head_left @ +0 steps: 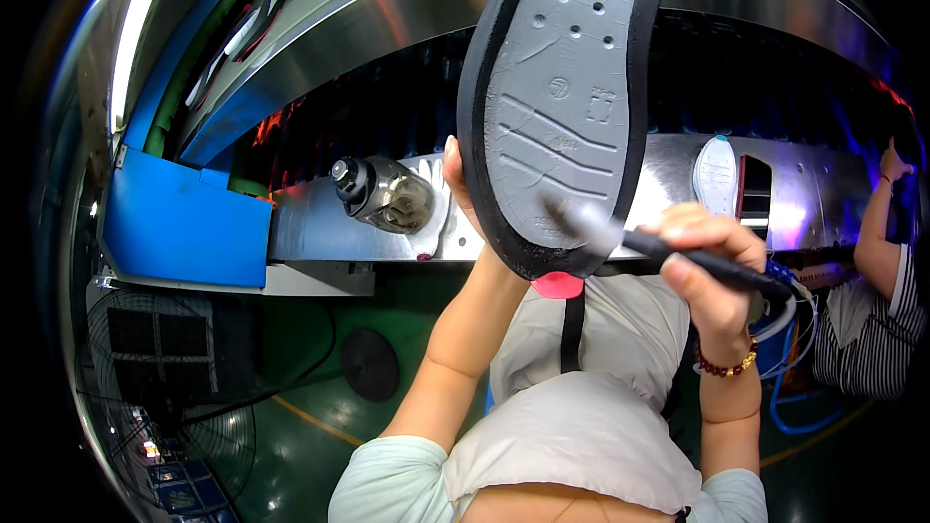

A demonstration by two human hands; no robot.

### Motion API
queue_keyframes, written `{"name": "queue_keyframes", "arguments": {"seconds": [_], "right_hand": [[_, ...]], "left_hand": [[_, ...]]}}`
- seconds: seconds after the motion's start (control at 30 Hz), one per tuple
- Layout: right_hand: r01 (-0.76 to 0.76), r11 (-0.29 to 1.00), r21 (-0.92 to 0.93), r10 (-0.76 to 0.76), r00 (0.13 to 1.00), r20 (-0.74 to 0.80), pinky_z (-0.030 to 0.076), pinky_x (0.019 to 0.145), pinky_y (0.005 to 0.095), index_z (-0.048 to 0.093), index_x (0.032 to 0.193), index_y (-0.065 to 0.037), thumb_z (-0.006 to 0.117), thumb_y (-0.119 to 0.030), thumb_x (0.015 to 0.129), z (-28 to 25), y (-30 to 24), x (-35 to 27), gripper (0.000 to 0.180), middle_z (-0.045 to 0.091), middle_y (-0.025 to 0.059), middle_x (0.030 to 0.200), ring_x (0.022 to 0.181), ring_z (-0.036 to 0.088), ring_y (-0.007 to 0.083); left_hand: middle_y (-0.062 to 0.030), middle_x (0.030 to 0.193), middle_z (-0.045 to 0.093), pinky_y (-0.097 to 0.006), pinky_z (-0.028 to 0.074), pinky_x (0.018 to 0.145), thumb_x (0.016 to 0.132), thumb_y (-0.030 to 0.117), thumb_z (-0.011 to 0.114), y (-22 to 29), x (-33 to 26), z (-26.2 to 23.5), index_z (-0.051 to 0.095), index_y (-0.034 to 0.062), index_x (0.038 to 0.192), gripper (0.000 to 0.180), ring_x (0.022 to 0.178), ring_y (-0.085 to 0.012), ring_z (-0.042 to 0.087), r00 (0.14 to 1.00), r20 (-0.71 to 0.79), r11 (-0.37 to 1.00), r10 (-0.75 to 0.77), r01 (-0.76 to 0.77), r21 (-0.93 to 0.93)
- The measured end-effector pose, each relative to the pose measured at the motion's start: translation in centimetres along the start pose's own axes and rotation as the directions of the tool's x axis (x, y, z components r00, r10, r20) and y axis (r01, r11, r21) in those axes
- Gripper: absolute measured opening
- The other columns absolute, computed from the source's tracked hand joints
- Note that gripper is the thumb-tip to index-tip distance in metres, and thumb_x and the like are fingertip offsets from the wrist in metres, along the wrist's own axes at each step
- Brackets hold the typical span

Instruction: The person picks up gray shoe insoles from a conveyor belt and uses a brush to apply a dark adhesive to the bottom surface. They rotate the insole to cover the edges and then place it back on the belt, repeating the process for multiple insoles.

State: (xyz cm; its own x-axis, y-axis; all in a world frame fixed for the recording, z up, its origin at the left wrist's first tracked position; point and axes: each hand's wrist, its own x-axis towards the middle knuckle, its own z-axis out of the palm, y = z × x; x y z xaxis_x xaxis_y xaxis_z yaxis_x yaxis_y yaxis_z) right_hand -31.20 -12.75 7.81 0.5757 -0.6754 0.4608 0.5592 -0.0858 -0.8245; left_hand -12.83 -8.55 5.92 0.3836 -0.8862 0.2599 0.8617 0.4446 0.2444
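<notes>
A large shoe sole (557,126), grey inside with a raised black rim and a pink tab at one end, is held up close in front of me. My left hand (460,189) grips its left edge, and most of those fingers are hidden behind the sole. My right hand (712,261) is closed around the black handle of a brush (668,250). The brush's pale ferrule and dark bristles look blurred over the tabbed end of the sole's grey surface. Whether the bristles touch it, I cannot tell.
On the metal ledge stand a dark translucent bottle (387,196), a white glove (433,218) and a white sole-shaped piece (715,176). Shoe parts (247,24) lie along the upper line at left. A fan (165,368) stands lower left. Another person (872,310) is at the right.
</notes>
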Motion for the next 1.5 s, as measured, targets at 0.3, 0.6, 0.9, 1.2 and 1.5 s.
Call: {"name": "queue_keyframes", "arguments": {"seconds": [0.3, 0.6, 0.9, 1.2, 1.5], "right_hand": [[0.214, 0.892, -0.398, -0.101, 0.953, 0.285, 0.045, 0.068, 0.0273, 0.061, 0.078, -0.002, 0.067, 0.003, 0.061, 2.4, -1.2, 0.0, 0.019, 0.063, 0.0111, 0.079, 0.077, 0.061, 0.0212], [0.112, 0.963, -0.246, -0.041, 0.960, 0.278, 0.047, 0.073, 0.0309, 0.060, 0.082, 0.001, 0.064, 0.006, 0.063, 0.9, -0.3, 0.5, 0.020, 0.062, 0.0146, 0.087, 0.082, 0.060, 0.0229], [-0.139, 0.984, -0.108, 0.161, 0.961, 0.227, 0.046, 0.075, 0.0288, 0.062, 0.080, 0.001, 0.065, 0.004, 0.065, -1.8, -0.1, 1.8, 0.016, 0.063, 0.0132, 0.085, 0.082, 0.060, 0.0213], [0.019, 0.955, -0.295, 0.158, 0.811, 0.564, 0.044, 0.073, 0.0290, 0.065, 0.080, -0.006, 0.070, -0.006, 0.065, -0.7, -0.6, 0.1, 0.017, 0.065, 0.0059, 0.083, 0.079, 0.060, 0.0186], [0.198, 0.827, -0.527, 0.326, 0.594, 0.735, 0.038, 0.053, 0.0247, 0.064, 0.077, -0.007, 0.065, -0.011, 0.069, -3.0, -2.0, 2.3, 0.009, 0.065, 0.0053, 0.087, 0.068, 0.061, 0.0151]], "left_hand": [[-0.0114, 0.105, 0.055, -0.035, 0.044, 0.081, 0.083, 0.048, 0.039, -0.1, 0.3, -0.9, 0.050, 0.0049, 0.111, 0.052, 0.093, -0.0230, 0.054, 0.996, 0.086, 1.000, -0.002, 0.005, -0.030], [-0.0079, 0.098, 0.057, -0.031, 0.046, 0.076, 0.083, 0.041, 0.043, 0.2, 1.0, -1.4, 0.054, 0.0079, 0.099, 0.038, 0.086, -0.0186, 0.055, 0.993, -0.033, 0.974, 0.110, -0.101, 0.202], [-0.0069, 0.087, 0.058, -0.029, 0.047, 0.071, 0.082, 0.033, 0.043, 0.8, 1.3, 0.3, 0.053, 0.0073, 0.089, 0.029, 0.078, -0.0169, 0.056, 1.000, -0.002, 0.977, -0.003, 0.003, 0.215], [-0.0114, 0.095, 0.060, -0.032, 0.048, 0.076, 0.082, 0.033, 0.044, 1.6, 1.7, 0.5, 0.055, 0.0036, 0.101, 0.037, 0.084, -0.0206, 0.059, 0.928, -0.011, 0.927, -0.371, 0.372, 0.047], [-0.0132, 0.097, 0.058, -0.028, 0.047, 0.070, 0.077, 0.034, 0.051, 1.1, -0.3, 0.9, 0.053, 0.0030, 0.107, 0.043, 0.077, -0.0177, 0.058, 0.624, -0.388, 0.566, -0.679, 0.781, 0.265]]}}
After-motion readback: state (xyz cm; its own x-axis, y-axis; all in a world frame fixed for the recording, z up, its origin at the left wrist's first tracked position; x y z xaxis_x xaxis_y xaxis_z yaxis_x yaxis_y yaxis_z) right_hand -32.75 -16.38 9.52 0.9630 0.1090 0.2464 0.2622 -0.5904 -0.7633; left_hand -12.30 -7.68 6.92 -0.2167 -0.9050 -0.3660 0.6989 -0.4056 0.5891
